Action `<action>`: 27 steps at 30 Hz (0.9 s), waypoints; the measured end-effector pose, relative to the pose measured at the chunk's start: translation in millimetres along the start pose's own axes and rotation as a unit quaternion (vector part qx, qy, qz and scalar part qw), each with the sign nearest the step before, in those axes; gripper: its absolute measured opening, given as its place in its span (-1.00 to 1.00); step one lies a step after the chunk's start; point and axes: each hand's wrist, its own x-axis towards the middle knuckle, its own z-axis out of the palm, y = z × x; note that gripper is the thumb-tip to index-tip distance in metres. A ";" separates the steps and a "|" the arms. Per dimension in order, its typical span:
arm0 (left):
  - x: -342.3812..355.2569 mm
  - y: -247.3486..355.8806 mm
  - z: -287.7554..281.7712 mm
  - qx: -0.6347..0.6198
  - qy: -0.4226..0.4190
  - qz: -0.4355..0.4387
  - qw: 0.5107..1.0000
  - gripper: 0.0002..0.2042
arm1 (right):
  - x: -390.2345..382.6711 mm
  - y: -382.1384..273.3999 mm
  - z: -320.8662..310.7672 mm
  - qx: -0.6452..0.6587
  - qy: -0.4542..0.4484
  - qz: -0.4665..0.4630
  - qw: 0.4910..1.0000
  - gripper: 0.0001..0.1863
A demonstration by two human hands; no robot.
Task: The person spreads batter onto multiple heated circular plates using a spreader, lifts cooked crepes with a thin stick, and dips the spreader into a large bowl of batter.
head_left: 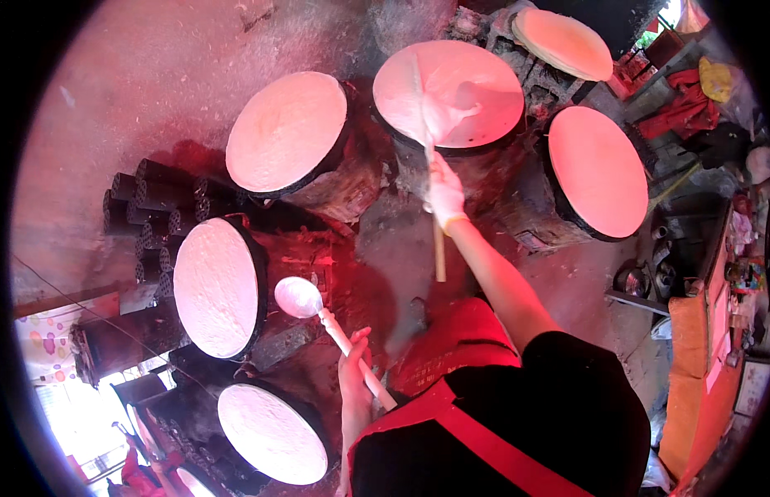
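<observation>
Pale layer on the round griddle, near one o'clock, could be torn if the stick across it is pressed unevenly; contact is hard to judge. Stick is gripped in the right hand, fingers closed; ladle, eight o'clock, is held in the left hand, fingers loosely curled. Scuffed floor; black briquettes stacked toward nine.

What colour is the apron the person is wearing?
The apron is red, shown best in the head view.
</observation>
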 end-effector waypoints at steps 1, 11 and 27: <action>0.0 3.9 4.8 -0.014 -0.007 -0.007 1.000 -0.72 | -15.4 -21.2 -15.0 0.023 -0.012 0.037 0.999 -0.58; 4.3 11.3 58.6 0.053 -0.054 0.007 0.997 -0.72 | -4.3 -55.2 -17.1 0.091 -0.073 0.051 0.992 -0.81; 4.3 1.7 201.7 0.040 -0.069 0.011 0.997 -0.72 | 26.4 -92.6 -168.9 -0.018 -0.287 0.203 0.936 -0.59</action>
